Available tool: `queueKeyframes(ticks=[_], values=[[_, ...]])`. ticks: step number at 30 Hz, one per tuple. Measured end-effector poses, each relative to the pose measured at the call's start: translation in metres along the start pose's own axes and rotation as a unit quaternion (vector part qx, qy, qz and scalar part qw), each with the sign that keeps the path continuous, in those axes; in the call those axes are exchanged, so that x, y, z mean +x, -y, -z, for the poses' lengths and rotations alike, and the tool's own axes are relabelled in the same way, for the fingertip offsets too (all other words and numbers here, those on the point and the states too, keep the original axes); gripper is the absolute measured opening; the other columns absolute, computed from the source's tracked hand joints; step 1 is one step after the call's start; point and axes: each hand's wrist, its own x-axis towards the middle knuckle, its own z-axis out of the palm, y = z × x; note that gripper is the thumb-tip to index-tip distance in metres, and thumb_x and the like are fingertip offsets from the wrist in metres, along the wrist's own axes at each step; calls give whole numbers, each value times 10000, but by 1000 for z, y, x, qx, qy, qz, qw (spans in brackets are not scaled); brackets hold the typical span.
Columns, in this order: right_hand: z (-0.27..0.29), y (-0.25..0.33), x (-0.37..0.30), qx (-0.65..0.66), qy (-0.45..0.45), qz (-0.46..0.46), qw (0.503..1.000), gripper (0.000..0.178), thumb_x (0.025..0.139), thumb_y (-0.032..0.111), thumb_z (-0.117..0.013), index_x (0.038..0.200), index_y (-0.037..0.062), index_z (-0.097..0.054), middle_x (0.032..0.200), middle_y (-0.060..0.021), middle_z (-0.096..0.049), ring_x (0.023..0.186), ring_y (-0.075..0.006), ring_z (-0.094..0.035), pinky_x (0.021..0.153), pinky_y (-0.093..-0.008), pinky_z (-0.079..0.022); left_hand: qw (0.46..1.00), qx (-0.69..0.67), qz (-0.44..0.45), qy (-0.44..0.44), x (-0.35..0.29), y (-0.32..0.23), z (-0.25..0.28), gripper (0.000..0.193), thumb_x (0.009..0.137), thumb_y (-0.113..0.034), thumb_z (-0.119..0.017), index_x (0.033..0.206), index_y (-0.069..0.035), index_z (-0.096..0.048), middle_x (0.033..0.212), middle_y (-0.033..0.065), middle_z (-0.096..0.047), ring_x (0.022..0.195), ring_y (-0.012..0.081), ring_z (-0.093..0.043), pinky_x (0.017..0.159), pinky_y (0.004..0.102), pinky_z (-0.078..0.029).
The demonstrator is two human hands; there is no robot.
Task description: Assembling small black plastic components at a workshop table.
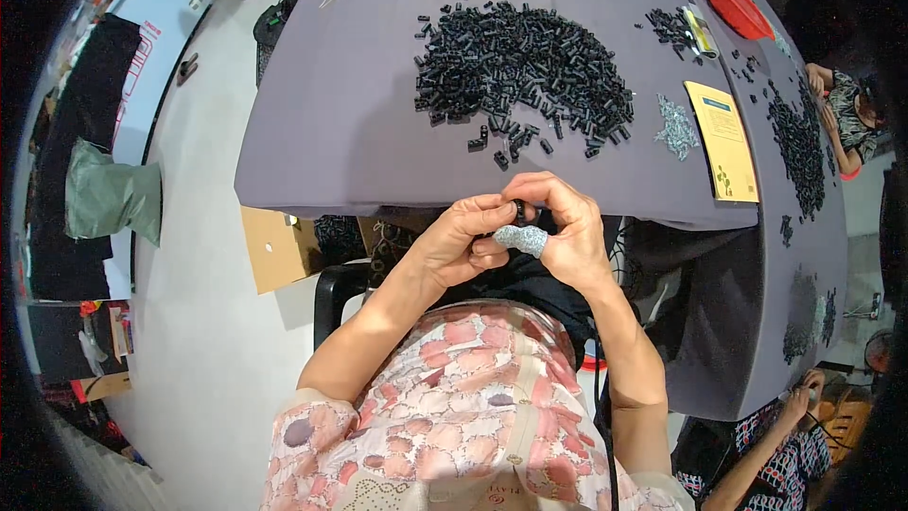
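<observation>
The person wears a short-sleeved blouse [435, 407] with rounded patches of pink, peach, red and some purple on a whitish ground. A beige strip [521, 388] goes down its front. The trousers [515, 280] are black. On the right hand [573, 232], the thumb has a speckled, silvery-grey cover [521, 240]. One black cord [602, 416] runs along the blouse.

Yellow booklet [724, 144] on grey tablecloth [322, 132]; cardboard box [277, 254] below edge, near black chair arm [327, 301]; grey-green covering [113, 191] far left.
</observation>
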Motion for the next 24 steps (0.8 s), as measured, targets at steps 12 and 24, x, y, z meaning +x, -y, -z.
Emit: queueKeyframes(ticks=[12,24], values=[[-3,-7,0,-32,-22,-15,999,247,634,-45,-667,855,14,-573,882,-86,-625,678,-132,-549,645,-262,-470,1000,-30,1,5,2,3,6,181,862,-167,-557,933,-1,-561,602,-8,-496,408,36,-346,374,176,-281],[-3,-5,3,-20,-1,5,1000,320,661,-64,-631,970,-12,-565,965,-82,-582,741,-141,-527,690,-257,-457,999,-4,-39,-26,2,2,4,192,872,-200,-552,944,-24,-581,629,-20,-497,420,29,-330,374,169,-273]])
